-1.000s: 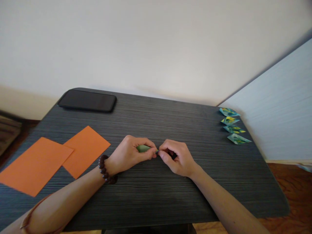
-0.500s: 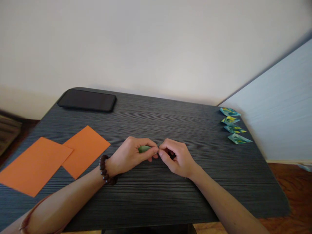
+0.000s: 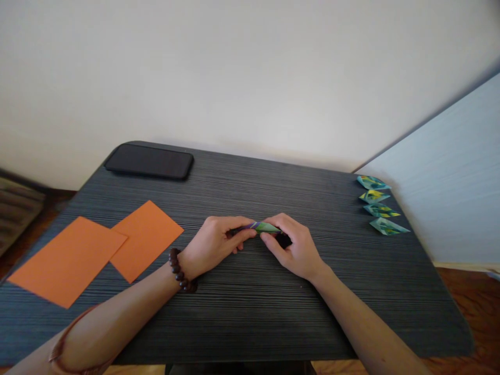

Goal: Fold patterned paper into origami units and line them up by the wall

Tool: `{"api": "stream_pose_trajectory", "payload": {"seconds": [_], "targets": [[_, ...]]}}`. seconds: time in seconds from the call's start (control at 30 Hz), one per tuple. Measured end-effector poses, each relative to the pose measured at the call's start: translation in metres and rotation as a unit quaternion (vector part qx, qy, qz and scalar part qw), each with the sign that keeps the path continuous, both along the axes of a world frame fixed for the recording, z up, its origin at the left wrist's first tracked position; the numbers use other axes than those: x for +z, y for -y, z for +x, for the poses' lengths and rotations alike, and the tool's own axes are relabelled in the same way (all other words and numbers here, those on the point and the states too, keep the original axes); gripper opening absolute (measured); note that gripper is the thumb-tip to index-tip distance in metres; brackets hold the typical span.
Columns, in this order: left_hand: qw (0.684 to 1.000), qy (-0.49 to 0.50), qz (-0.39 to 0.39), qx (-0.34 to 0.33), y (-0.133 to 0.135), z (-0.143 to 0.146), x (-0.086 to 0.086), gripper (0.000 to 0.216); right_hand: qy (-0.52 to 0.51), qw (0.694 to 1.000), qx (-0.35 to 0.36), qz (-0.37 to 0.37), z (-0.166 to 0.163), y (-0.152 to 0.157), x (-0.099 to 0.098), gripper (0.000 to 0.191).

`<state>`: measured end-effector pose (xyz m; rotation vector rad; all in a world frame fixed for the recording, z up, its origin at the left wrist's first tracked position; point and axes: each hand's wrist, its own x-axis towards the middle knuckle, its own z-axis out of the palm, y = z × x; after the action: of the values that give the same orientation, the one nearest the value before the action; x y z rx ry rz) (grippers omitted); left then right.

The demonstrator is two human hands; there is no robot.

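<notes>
A small folded piece of paper (image 3: 267,227), green with purple and white, is stretched between my two hands above the middle of the table. My left hand (image 3: 219,242), with a dark beaded bracelet on the wrist, pinches its left end between thumb and fingers. At the other end, my right hand (image 3: 295,246) grips it with thumb and fingertips, the palm side hollow and dark. Both ends of the paper are hidden by my fingers.
Two overlapping orange paper sheets (image 3: 70,260) lie on the dark table (image 3: 250,317) at the left. A black phone (image 3: 149,161) rests at the back left. Several folded blue-green and yellow paper pieces (image 3: 380,210) line the right edge, near a pale panel (image 3: 445,172).
More of the folded paper now shows between my hands, and its ends point left and right. My fingertips have moved slightly apart. The whole view has shifted a little.
</notes>
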<state>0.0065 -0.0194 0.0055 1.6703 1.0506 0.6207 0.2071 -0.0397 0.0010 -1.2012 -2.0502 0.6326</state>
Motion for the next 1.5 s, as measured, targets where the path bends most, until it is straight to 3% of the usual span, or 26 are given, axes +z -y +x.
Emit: {"api": "stream_pose_trajectory", "payload": {"seconds": [0.2, 0.4, 0.63, 1.13, 1.5], "targets": [[0.998, -0.017, 0.018, 0.059, -0.0010, -0.0031, -0.0009, 0.026, 0.003, 0.997, -0.073, -0.005, 0.0017, 0.0001, -0.0034, 0.012], [0.999, -0.013, 0.027, 0.013, 0.0005, -0.0017, 0.0022, 0.018, 0.000, 1.000, -0.024, -0.010, 0.0018, 0.0003, -0.0035, 0.013], [0.995, 0.042, 0.023, 0.089, 0.0025, -0.0003, -0.0006, 0.022, -0.015, 0.999, -0.029, -0.012, 0.0023, 0.0009, -0.0054, 0.010], [0.990, -0.006, 0.113, 0.086, 0.0042, -0.0018, -0.0005, 0.017, -0.045, 0.998, 0.033, 0.031, -0.0007, 0.0016, -0.0061, 0.018], [0.983, -0.030, 0.163, 0.079, 0.0049, -0.0019, 0.0028, 0.012, -0.045, 0.996, 0.032, 0.077, -0.0028, 0.0016, -0.0039, 0.020]]}}
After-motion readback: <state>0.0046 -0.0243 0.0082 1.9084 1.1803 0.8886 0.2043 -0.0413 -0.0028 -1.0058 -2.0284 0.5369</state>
